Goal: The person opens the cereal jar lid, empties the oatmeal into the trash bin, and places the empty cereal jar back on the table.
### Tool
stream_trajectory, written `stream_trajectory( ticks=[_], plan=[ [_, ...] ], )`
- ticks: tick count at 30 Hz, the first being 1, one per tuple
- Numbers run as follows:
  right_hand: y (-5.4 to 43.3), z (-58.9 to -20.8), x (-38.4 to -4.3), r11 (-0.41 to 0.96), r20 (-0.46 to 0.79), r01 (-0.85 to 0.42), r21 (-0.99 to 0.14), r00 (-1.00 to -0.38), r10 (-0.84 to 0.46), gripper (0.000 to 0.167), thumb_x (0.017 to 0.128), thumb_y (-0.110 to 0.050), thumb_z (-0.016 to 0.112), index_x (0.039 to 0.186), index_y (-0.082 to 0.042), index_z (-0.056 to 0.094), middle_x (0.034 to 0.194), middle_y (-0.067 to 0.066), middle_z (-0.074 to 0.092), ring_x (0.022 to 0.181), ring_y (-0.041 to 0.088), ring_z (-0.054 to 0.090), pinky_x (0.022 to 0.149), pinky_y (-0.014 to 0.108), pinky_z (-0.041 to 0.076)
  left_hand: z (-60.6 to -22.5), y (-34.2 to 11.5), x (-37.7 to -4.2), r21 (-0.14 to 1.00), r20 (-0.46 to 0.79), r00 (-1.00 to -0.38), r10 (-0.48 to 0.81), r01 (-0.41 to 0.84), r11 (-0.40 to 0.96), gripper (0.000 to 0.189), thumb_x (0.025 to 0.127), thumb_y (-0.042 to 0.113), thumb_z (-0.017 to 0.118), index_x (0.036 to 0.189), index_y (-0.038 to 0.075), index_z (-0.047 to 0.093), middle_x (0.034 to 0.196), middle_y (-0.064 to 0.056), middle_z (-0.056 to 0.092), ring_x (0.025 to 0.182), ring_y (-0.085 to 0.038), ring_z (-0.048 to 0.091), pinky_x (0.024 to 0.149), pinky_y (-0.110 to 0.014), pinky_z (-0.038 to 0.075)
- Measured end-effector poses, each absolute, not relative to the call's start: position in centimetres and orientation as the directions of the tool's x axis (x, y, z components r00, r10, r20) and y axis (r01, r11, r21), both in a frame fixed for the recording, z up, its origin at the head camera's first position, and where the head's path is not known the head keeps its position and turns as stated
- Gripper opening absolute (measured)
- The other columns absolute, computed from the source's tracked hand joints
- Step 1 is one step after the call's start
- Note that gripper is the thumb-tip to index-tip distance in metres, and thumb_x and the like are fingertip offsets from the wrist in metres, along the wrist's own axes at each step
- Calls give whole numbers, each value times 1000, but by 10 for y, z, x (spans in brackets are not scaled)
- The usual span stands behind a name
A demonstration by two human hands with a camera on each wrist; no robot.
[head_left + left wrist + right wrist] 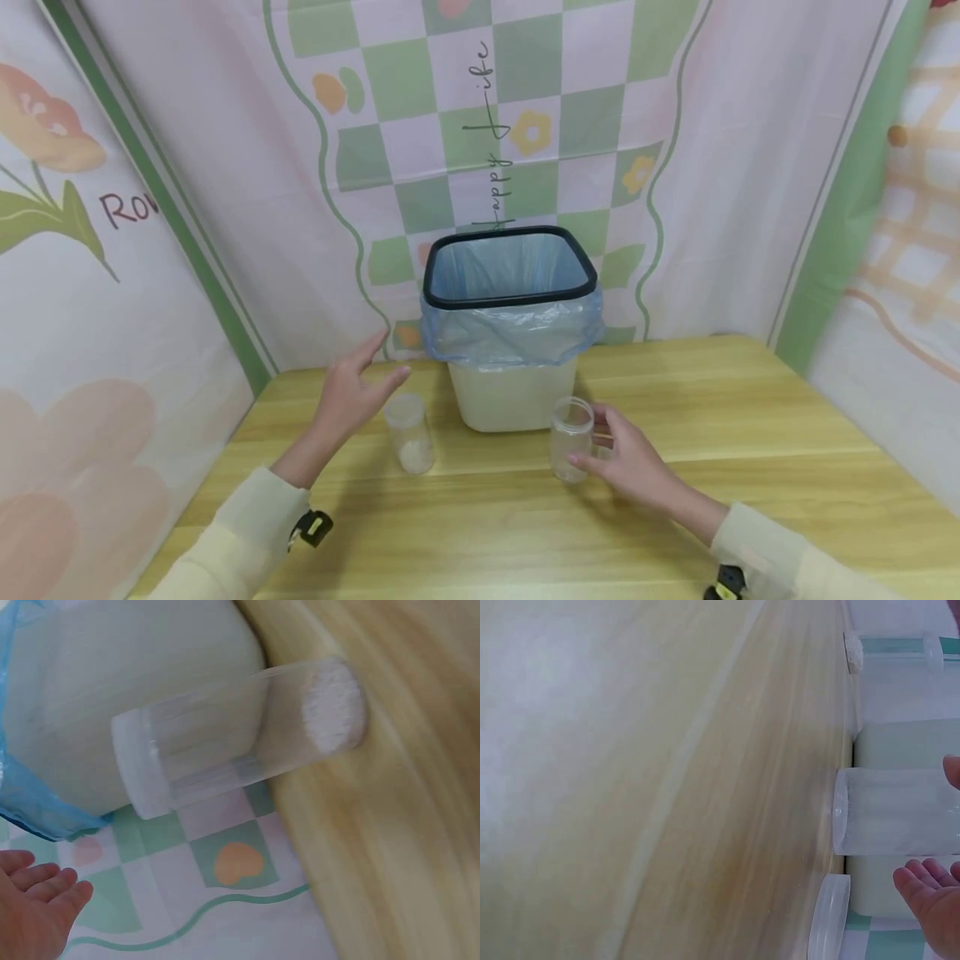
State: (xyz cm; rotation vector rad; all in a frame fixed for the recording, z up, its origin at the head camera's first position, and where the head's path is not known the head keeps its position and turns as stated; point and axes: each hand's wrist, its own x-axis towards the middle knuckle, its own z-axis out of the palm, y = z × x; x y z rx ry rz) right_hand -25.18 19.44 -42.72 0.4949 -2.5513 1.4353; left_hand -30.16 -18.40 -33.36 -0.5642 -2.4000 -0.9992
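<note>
My left hand [351, 398] is raised beside a clear jar [409, 435] with a white lid, its thumb and fingers spread and holding nothing. White grainy stuff [332, 706] covers the bottom of that jar, which stands upright on the table. Over to the right is a second clear jar [567, 446], upright and without a lid, with nothing visible inside. My right hand [636, 460] is around it, thumb on one side and straight fingers on the other; the right wrist view shows a small gap between fingers and jar. A round lid [829, 919] lies beside this jar, mostly hidden in the head view.
Behind the jars stands a cream bin [513, 396] with a black rim [510, 302] and a blue plastic liner [510, 333] folded over its edge. Patterned curtains [720, 167] enclose the wooden table [480, 533] at the back and sides.
</note>
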Motion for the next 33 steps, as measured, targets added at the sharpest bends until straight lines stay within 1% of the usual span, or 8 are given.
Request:
stream_trajectory(
  ticks=[2, 4, 8, 13, 21, 24, 29, 33],
  plan=[
    [195, -427, -250, 475, 302, -360, -803, -933, -196, 78, 79, -20, 81, 137, 9, 38, 126, 27, 54, 115, 39, 55, 96, 48, 47, -339, -186, -299, 581, 518, -837, 178, 496, 645, 77, 87, 42, 72, 146, 3, 42, 145, -19, 43, 128, -38, 47, 104, -50, 40],
    [196, -427, -249, 472, 298, -353, -808, -936, -189, 78, 79, -21, 82, 138, 8, 38, 126, 25, 54, 115, 38, 55, 96, 46, 48, -345, -188, -298, 605, 475, -863, 172, 462, 648, 82, 86, 44, 72, 148, 2, 38, 146, -21, 42, 128, -40, 46, 103, -51, 40],
    [196, -424, -243, 451, 312, -362, -816, -932, -183, 76, 79, -19, 81, 136, 9, 40, 125, 24, 55, 114, 37, 55, 96, 46, 48, -357, -192, -295, 646, 417, -893, 167, 421, 637, 89, 85, 48, 72, 149, 0, 34, 146, -22, 41, 129, -40, 44, 104, -50, 39],
    [196, -419, -235, 417, 343, -387, -823, -922, -178, 72, 79, -13, 81, 133, 11, 41, 124, 24, 55, 113, 39, 55, 95, 45, 48, -373, -196, -293, 679, 389, -908, 156, 397, 617, 89, 84, 49, 73, 148, 0, 35, 147, -20, 41, 130, -38, 43, 105, -49, 39],
    [198, -416, -225, 389, 328, -361, -847, -932, -152, 67, 79, -9, 80, 130, 11, 42, 122, 24, 56, 114, 39, 55, 95, 41, 48, -393, -200, -291, 709, 351, -924, 150, 367, 602, 92, 80, 47, 77, 146, -2, 37, 146, -21, 42, 130, -37, 45, 105, -46, 39],
    [198, -415, -219, 382, 329, -363, -850, -932, -153, 65, 79, -8, 80, 129, 11, 43, 121, 24, 56, 113, 39, 55, 94, 37, 50, -398, -200, -289, 724, 342, -927, 151, 363, 587, 91, 79, 44, 79, 145, -3, 37, 146, -21, 42, 130, -37, 45, 105, -45, 39],
    [198, -416, -210, 385, 324, -358, -851, -934, -153, 64, 78, -9, 81, 127, 12, 45, 119, 24, 57, 110, 39, 56, 92, 30, 51, -406, -198, -287, 751, 317, -935, 161, 351, 559, 90, 77, 36, 82, 143, -8, 38, 143, -25, 43, 128, -40, 45, 104, -45, 39],
    [197, -418, -203, 403, 301, -339, -850, -941, -157, 64, 78, -13, 81, 126, 12, 45, 119, 24, 57, 110, 36, 57, 91, 24, 49, -414, -197, -287, 776, 294, -942, 164, 335, 535, 85, 76, 34, 84, 140, -5, 44, 139, -24, 49, 126, -39, 49, 103, -47, 40]
  ],
)
